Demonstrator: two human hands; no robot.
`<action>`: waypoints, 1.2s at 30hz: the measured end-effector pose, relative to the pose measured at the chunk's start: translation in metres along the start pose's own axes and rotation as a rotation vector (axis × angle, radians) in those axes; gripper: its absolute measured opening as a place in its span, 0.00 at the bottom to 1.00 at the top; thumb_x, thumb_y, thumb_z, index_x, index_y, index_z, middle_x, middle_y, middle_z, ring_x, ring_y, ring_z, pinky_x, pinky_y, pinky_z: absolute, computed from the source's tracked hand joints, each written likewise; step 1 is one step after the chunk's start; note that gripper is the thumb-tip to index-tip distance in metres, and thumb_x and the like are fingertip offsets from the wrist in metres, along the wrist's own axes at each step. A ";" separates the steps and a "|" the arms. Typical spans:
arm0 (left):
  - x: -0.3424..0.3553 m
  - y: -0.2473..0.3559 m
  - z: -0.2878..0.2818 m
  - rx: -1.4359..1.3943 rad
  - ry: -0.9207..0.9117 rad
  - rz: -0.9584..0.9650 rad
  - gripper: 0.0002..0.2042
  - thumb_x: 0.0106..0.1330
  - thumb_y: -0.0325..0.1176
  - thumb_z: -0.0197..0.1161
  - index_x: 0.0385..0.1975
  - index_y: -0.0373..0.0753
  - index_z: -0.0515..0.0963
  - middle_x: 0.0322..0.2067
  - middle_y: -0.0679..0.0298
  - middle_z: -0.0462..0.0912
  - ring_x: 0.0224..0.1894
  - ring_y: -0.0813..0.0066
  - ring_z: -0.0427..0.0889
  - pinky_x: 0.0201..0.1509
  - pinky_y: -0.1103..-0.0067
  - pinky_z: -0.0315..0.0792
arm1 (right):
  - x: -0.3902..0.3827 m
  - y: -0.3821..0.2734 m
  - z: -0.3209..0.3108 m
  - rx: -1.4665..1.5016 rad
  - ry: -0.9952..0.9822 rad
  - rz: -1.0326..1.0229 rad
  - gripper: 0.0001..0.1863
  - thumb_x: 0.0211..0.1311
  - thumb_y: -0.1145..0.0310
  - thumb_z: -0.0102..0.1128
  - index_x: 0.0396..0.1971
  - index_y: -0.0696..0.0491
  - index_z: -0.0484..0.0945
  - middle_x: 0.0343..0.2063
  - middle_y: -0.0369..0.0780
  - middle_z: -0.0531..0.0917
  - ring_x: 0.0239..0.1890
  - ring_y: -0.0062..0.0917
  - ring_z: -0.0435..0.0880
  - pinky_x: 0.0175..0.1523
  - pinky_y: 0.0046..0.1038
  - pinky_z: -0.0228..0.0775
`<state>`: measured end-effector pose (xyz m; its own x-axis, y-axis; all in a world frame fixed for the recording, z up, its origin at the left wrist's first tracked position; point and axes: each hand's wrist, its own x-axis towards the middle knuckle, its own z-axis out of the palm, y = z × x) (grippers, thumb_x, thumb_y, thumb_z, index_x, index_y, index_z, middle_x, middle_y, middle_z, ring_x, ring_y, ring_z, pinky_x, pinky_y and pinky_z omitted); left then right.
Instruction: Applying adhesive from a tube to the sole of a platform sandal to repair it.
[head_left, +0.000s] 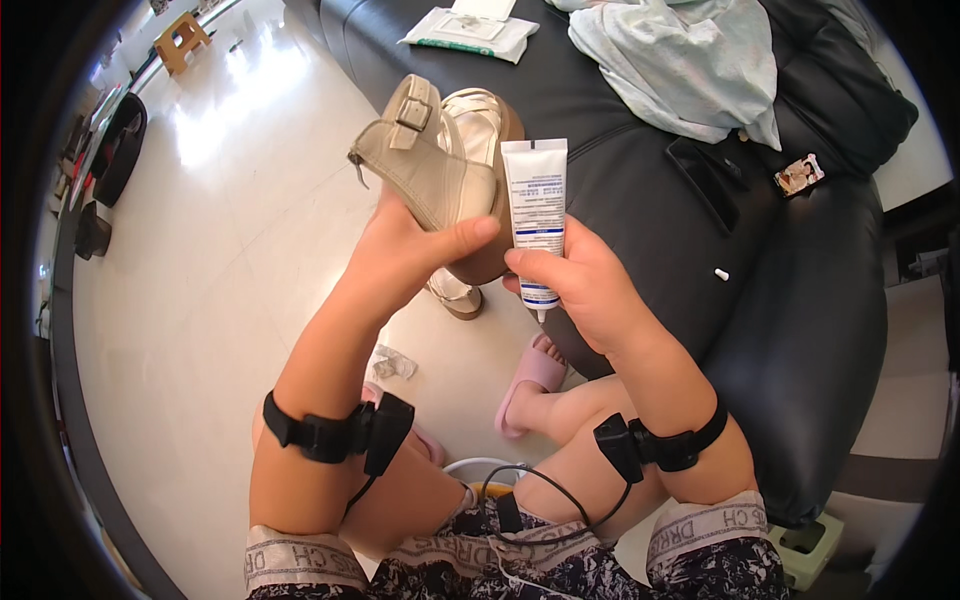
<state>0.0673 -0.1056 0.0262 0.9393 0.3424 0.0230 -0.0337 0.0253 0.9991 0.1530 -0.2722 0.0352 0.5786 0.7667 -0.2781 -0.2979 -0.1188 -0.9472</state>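
Note:
My left hand [405, 245] grips a beige buckled sandal [450, 180], thumb over its lower part, in the middle of the head view. Beside it, my right hand [580, 280] holds a white tube [535, 190] upright with its narrow nozzle pointing down and uncapped. A small white cap [721, 273] lies on the black sofa to the right. Another cream sandal [456, 298] shows on the floor behind my hands, partly hidden.
The black sofa [790, 370] carries a wipes pack [470, 40], pale cloth [670, 70], dark phone [700, 180] and small printed card [798, 175]. A wooden stool [180, 45] stands far left on pale floor; crumpled paper [394, 362] lies near my pink slippers [525, 390].

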 end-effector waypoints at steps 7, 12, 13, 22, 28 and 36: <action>0.007 -0.002 0.008 -0.272 0.253 -0.099 0.17 0.57 0.30 0.62 0.45 0.28 0.73 0.40 0.58 0.79 0.41 0.72 0.78 0.44 0.78 0.72 | 0.002 0.002 -0.001 0.006 0.000 0.035 0.21 0.58 0.72 0.57 0.50 0.59 0.66 0.45 0.39 0.76 0.44 0.22 0.77 0.48 0.26 0.73; 0.009 -0.008 0.015 -0.420 0.301 -0.057 0.16 0.57 0.28 0.60 0.44 0.28 0.73 0.40 0.58 0.79 0.40 0.73 0.78 0.44 0.78 0.72 | 0.000 0.000 -0.004 -0.026 0.021 0.010 0.21 0.58 0.71 0.57 0.51 0.58 0.65 0.45 0.39 0.76 0.45 0.23 0.77 0.48 0.28 0.73; 0.008 -0.009 0.015 -0.432 0.300 -0.054 0.15 0.57 0.28 0.59 0.44 0.28 0.73 0.40 0.58 0.79 0.40 0.73 0.78 0.44 0.78 0.72 | 0.000 -0.001 -0.004 -0.017 0.027 0.015 0.21 0.58 0.71 0.57 0.51 0.58 0.65 0.45 0.39 0.75 0.46 0.23 0.76 0.48 0.29 0.73; 0.006 -0.022 0.015 -0.361 0.297 -0.046 0.14 0.57 0.28 0.59 0.43 0.30 0.74 0.37 0.60 0.79 0.39 0.74 0.78 0.43 0.79 0.72 | -0.007 -0.023 -0.018 -0.114 0.218 0.074 0.18 0.59 0.68 0.55 0.47 0.58 0.66 0.38 0.45 0.80 0.33 0.30 0.83 0.34 0.26 0.78; 0.006 -0.024 0.017 -0.459 0.323 -0.090 0.16 0.56 0.27 0.61 0.44 0.30 0.72 0.39 0.60 0.78 0.41 0.73 0.77 0.46 0.78 0.69 | -0.008 -0.027 -0.035 0.063 0.242 -0.211 0.14 0.58 0.66 0.57 0.41 0.57 0.71 0.34 0.46 0.82 0.29 0.22 0.81 0.30 0.17 0.69; 0.006 -0.028 0.021 -0.513 0.339 -0.088 0.19 0.55 0.23 0.56 0.48 0.27 0.68 0.42 0.55 0.77 0.44 0.67 0.77 0.50 0.74 0.70 | -0.004 -0.029 -0.023 0.118 0.309 -0.300 0.12 0.58 0.63 0.60 0.37 0.54 0.74 0.24 0.36 0.81 0.17 0.07 0.67 0.19 0.13 0.50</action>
<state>0.0810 -0.1235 -0.0009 0.7880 0.5957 -0.1557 -0.1995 0.4863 0.8507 0.1769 -0.2858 0.0603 0.8468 0.5299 -0.0449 -0.1562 0.1671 -0.9735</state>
